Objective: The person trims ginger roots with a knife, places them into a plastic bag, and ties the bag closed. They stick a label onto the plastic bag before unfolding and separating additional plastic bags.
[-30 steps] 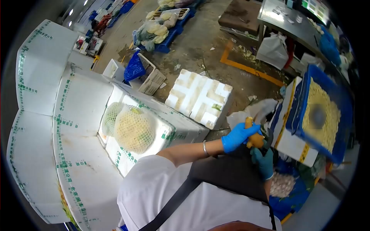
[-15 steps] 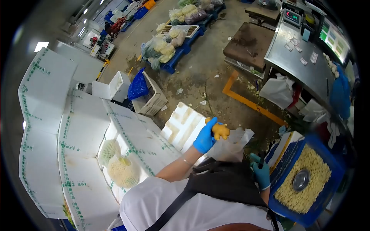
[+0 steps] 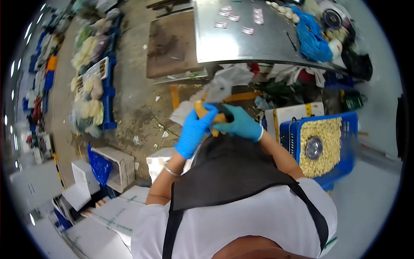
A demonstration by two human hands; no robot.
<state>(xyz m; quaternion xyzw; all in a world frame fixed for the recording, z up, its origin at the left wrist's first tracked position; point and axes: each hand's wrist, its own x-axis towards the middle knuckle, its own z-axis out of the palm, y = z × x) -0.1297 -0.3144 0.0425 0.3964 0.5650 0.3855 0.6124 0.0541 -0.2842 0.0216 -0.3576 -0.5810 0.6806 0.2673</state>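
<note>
A knobbly yellow-brown ginger root [image 3: 201,110] is held in front of the apron by my left hand [image 3: 193,129], in a blue glove, its fingers wrapped round it. My right hand [image 3: 240,123], in a teal glove, is pressed up against the root from the other side. A dark object [image 3: 222,111] lies in my right fingers, too blurred to name. Just beyond both hands hangs a clear plastic bag [image 3: 220,88].
To the right, a blue crate [image 3: 348,142] holds peeled garlic cloves [image 3: 330,153] and a metal bowl [image 3: 314,148]. A steel table [image 3: 258,45] with labels stands ahead, beside a brown platform [image 3: 172,45]. White foam boxes [image 3: 103,216] lie at lower left.
My view has swung to the right. My hands have come together: the right hand has moved up from beside the apron to the ginger root in my left hand.
</note>
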